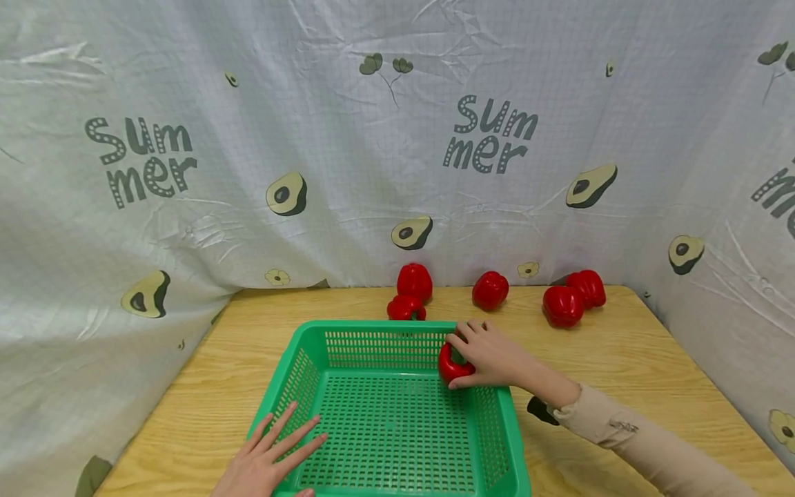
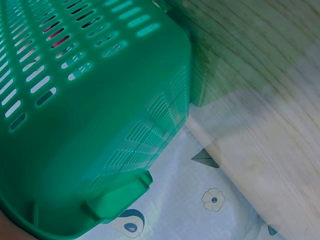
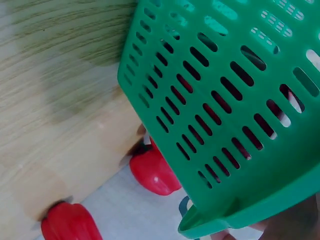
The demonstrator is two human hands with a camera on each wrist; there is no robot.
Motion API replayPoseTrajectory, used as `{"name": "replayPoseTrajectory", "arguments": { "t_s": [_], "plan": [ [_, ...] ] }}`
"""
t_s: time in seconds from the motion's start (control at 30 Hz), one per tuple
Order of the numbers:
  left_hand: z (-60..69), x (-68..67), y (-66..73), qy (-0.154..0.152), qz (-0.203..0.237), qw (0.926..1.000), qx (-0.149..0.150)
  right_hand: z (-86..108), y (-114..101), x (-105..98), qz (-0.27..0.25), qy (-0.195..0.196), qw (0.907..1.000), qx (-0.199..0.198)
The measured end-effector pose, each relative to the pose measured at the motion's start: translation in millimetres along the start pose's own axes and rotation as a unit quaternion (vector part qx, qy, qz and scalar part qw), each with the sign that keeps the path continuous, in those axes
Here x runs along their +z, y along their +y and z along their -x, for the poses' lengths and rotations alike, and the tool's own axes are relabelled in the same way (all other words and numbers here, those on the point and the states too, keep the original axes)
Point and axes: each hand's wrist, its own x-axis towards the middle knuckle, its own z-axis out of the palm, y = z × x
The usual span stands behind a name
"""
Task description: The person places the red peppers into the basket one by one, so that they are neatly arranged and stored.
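In the head view my right hand (image 1: 493, 355) grips a red bell pepper (image 1: 453, 369) inside the far right corner of a green plastic basket (image 1: 400, 421). The hand's fingers curl over the pepper from above, with the thumb at its near side. My left hand (image 1: 261, 455) lies over the basket's left rim with its fingers spread and holds nothing. The left wrist view shows the basket's outer wall (image 2: 100, 115), with only a sliver of the hand at the lower left edge. Through the slots of the basket wall (image 3: 230, 120) in the right wrist view, red shows.
Behind the basket two red peppers (image 1: 414, 281) (image 1: 406, 308) sit together. Another pepper (image 1: 491, 290) stands right of them, and two more peppers (image 1: 563, 306) (image 1: 586, 288) lie farther right on the wooden table (image 1: 211, 359). A printed curtain (image 1: 348, 138) hangs behind.
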Motion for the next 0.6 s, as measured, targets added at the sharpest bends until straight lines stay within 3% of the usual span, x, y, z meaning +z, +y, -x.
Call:
{"name": "replayPoseTrajectory", "arguments": {
  "t_s": [0.23, 0.6],
  "plan": [
    [-1.3, -2.6, 2.1, -0.01, 0.002, 0.9999, -0.006, -1.3, -0.7, 1.2, 0.044, -0.012, 0.9986, -0.026],
    [-2.1, -5.4, 4.6, -0.026, 0.01, 0.9994, -0.021, -7.4, -4.5, 3.5, 0.01, -0.079, 0.9958, -0.044]
  ]
}}
